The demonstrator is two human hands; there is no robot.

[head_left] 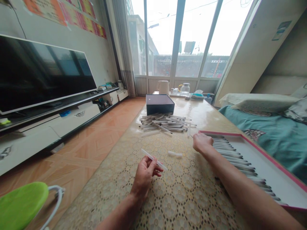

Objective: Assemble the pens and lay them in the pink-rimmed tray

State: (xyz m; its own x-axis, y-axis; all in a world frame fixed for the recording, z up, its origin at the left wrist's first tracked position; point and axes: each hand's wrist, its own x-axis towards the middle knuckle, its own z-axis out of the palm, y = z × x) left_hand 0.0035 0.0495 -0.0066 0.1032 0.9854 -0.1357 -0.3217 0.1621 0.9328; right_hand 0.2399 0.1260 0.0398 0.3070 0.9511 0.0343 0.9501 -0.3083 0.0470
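Observation:
My left hand (pixel 145 174) is closed on a thin white pen (pixel 153 159), held slanted over the patterned tablecloth. My right hand (pixel 202 142) is closed near the left rim of a pink-edged white tray (pixel 268 166); what its fingers grip is hidden. Several white pens (pixel 230 156) lie in a row inside the tray. A small white cap (pixel 175 154) lies on the cloth between my hands. Further back sits a loose pile of pens (pixel 165 123).
A dark box (pixel 160 103) stands behind the pile. A kettle (pixel 163 87), glass jug (pixel 185 88) and tissue pack sit at the table's far end. A television and low cabinet line the left wall. A teal-covered bed is on the right, a green stool (pixel 21 204) at bottom left.

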